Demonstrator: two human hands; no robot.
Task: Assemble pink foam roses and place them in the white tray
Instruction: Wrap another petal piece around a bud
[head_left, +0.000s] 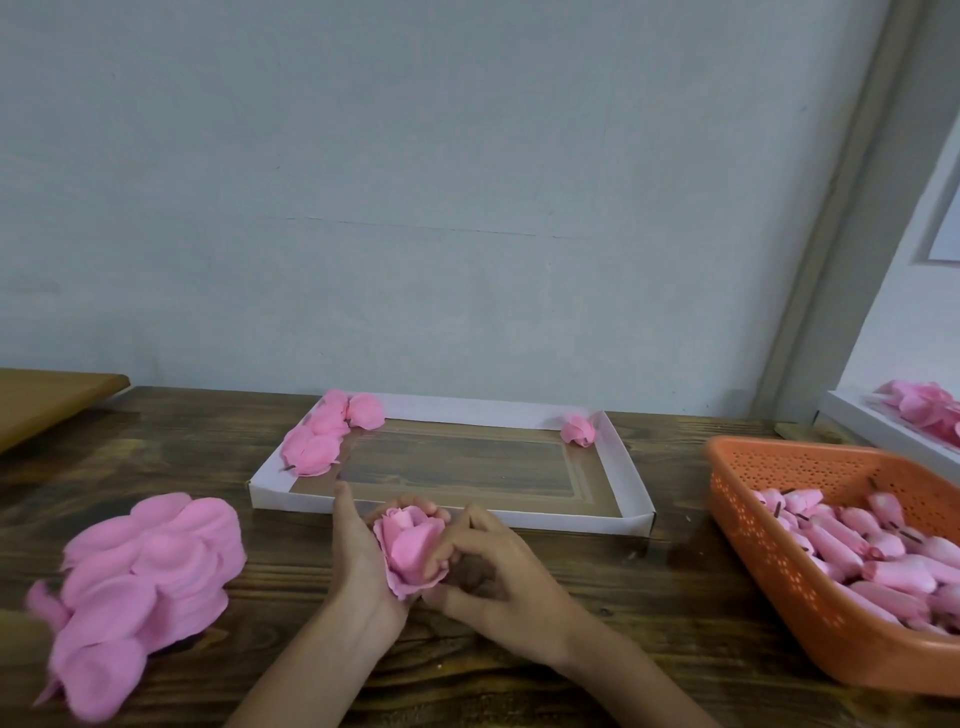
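Observation:
A pink foam rose (410, 545) is cupped in my left hand (358, 561), whose fingers curl round its back. My right hand (493, 577) pinches the rose's outer petal at its right side, just in front of the white tray (631, 467). Inside the tray, several roses (324, 434) lie in the far left corner and one rose (577, 430) sits in the far right corner. A heap of loose pink petals (140, 582) lies on the table to the left.
An orange perforated basket (769, 545) at the right holds several pink rose buds (872, 551) with dark stems. Behind it a white box (852, 421) holds more pink foam pieces. A light wooden board (47, 400) sits at the far left. A wall runs behind the dark wooden table (649, 597).

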